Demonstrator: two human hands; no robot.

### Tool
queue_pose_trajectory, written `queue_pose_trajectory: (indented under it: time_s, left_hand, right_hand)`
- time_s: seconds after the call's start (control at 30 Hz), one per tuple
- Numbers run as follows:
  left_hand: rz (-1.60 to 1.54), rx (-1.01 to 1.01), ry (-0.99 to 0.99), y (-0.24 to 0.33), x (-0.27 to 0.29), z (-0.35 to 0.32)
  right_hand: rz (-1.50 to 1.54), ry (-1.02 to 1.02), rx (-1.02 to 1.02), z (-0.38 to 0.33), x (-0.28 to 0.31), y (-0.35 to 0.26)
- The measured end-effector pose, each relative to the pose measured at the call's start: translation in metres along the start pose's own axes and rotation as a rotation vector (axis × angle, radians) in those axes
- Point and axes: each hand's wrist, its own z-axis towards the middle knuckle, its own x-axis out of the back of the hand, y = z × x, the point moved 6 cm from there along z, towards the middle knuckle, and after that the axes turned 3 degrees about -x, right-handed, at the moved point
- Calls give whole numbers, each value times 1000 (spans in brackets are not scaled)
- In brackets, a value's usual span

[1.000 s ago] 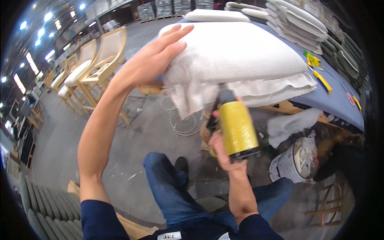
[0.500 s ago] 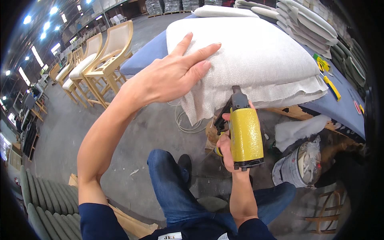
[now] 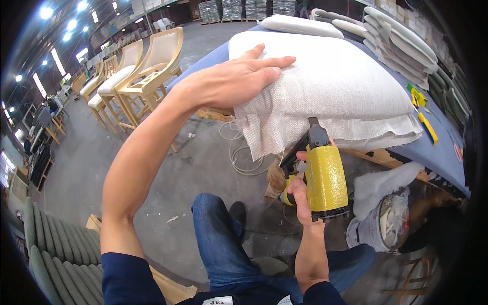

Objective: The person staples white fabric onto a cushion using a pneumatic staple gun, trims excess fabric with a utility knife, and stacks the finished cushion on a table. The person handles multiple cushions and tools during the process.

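Observation:
A thick seat cushion [image 3: 335,76] wrapped in white woven fabric lies on a blue-covered table [image 3: 432,155]. My left hand [image 3: 236,79] presses flat on the cushion's near left part, fingers spread. My right hand [image 3: 300,195] grips a yellow pneumatic staple gun [image 3: 325,175]. Its black nose points up at the loose fabric edge [image 3: 284,134] hanging below the cushion's front side. A coiled air hose [image 3: 244,157] lies on the floor under the table edge.
Light wooden chairs [image 3: 147,71] with pale seats stand in a row at the left. More cushions [image 3: 396,30] are stacked at the table's far side. A bucket [image 3: 378,229] stuffed with white wadding stands by my right knee. Green ribbed upholstery [image 3: 46,259] is at lower left.
My left hand slid along the cushion toward me and now lies flatter on it. The staple gun stayed at the fabric edge.

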Motion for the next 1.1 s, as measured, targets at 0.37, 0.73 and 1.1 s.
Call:
queue_pose_trajectory:
  time_s: [0.37, 0.73, 1.1]
  left_hand:
    - [132, -140, 227, 30, -27, -40]
    - [266, -200, 361, 43, -39, -51]
    - [283, -186, 386, 42, -41, -52]
  right_hand:
    - [-179, 56, 78, -12, 6, 20]
    - [393, 99, -281, -27, -3, 22]
    - [6, -20, -62, -30, -24, 7]
